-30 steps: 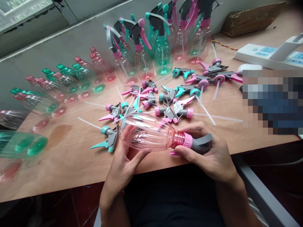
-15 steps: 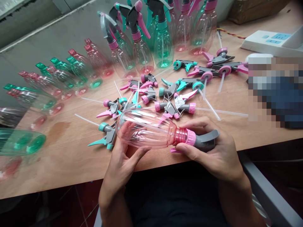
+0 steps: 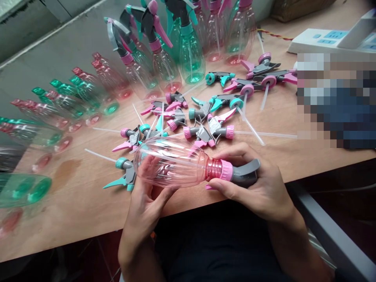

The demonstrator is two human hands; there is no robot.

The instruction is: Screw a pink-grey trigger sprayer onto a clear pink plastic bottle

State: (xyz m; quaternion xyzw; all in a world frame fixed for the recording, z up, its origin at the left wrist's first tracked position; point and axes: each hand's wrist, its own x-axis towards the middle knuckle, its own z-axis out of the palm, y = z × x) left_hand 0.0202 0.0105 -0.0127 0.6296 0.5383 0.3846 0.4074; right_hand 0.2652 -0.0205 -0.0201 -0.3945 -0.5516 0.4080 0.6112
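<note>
A clear pink spray bottle (image 3: 173, 166) lies sideways in the air above the table's front edge, its neck pointing right. My left hand (image 3: 149, 196) is closed round the bottle's body from below, the fingers showing through the plastic. A grey trigger spray head (image 3: 243, 172) with a pink collar (image 3: 226, 170) sits on the threaded neck, where some thread still shows. My right hand (image 3: 258, 184) is closed round this head and collar, thumb in front and fingers behind. The pink trigger's tip shows under the thumb.
Loose spray heads (image 3: 202, 135) with tubes lie spread behind the bottle. Open pink and green bottles (image 3: 79, 94) line the left back. Bottles with heads fitted (image 3: 190, 58) stand at the back. A white power strip (image 3: 320, 41) and a blurred dark item are at the right.
The whole view has shifted slightly, so the table's contents appear further left. Both hands keep their hold on the bottle and spray head, with little other visible difference.
</note>
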